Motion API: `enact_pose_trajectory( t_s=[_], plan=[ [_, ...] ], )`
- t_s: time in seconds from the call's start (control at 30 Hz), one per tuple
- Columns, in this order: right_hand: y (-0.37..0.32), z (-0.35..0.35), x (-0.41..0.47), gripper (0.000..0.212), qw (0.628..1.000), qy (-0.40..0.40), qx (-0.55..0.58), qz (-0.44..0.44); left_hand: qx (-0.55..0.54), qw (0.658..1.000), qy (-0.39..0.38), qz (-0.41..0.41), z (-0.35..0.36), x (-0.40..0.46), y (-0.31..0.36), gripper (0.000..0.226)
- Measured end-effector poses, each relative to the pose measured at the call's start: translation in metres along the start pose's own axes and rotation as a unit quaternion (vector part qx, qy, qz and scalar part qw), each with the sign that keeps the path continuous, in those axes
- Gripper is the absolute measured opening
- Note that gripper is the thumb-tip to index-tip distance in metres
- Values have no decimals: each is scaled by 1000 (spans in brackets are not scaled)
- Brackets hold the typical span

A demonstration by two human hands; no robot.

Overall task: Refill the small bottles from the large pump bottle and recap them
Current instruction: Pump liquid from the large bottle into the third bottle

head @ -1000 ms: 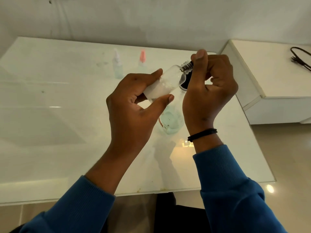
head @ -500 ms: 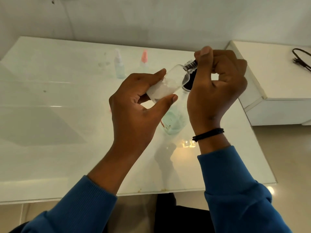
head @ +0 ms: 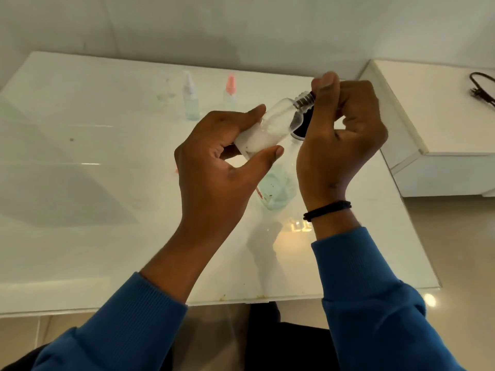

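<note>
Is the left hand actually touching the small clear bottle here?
Touching: the head view shows the left hand pinching the small clear bottle between thumb and fingers.

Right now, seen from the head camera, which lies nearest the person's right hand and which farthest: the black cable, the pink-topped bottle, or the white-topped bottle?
From the right hand:
1. Pink-topped bottle, on the table just past the left hand's fingertips.
2. White-topped bottle, standing farther left beside the pink one.
3. Black cable, off on the separate white unit to the right.

The white-topped bottle and the cable are close to call.

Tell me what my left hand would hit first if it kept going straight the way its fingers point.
The left hand points up and to the right along the small clear bottle it holds, so it would probably meet the right hand at the bottle's neck first; depth is uncertain.
</note>
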State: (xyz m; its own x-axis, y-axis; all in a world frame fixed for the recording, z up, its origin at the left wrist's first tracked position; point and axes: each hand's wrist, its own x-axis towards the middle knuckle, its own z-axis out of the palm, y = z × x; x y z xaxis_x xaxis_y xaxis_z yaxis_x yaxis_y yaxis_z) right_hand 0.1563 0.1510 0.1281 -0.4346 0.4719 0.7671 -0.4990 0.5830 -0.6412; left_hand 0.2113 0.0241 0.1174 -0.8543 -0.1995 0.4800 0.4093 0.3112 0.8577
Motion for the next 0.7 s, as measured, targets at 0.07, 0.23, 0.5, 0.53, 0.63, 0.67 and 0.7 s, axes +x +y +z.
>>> enact_pose_trajectory(
  t_s=[0.07,0.23,0.5,0.53,0.63,0.67,0.7],
  plan=[
    [2,-1,-2,30,1000,-3,-2,1,3,1000,-3,-1,-1,-1,-1,48],
    [-2,-1,7,30,1000,2,-10,-3,-7,1000,-2,1,0,0,1,48],
    [-1,-1,5,31,1000,-11,-13,4,-14,1000,-6,-2,0,-1,-2,48],
    [-2,-1,7,32,1000,-7,-15,1,-16,1000,-6,-2,0,0,-1,48],
    [-3,-1,7,32,1000,-3,-8,4,-20,1000,-5,-2,0,1,1,48],
    [-2,-1,4,32,1000,-8,-3,8,-18,1000,-5,-1,0,0,1,47],
    [-1,-1,2,32,1000,-11,0,12,-14,1000,-6,-1,-1,0,0,47]
  ],
)
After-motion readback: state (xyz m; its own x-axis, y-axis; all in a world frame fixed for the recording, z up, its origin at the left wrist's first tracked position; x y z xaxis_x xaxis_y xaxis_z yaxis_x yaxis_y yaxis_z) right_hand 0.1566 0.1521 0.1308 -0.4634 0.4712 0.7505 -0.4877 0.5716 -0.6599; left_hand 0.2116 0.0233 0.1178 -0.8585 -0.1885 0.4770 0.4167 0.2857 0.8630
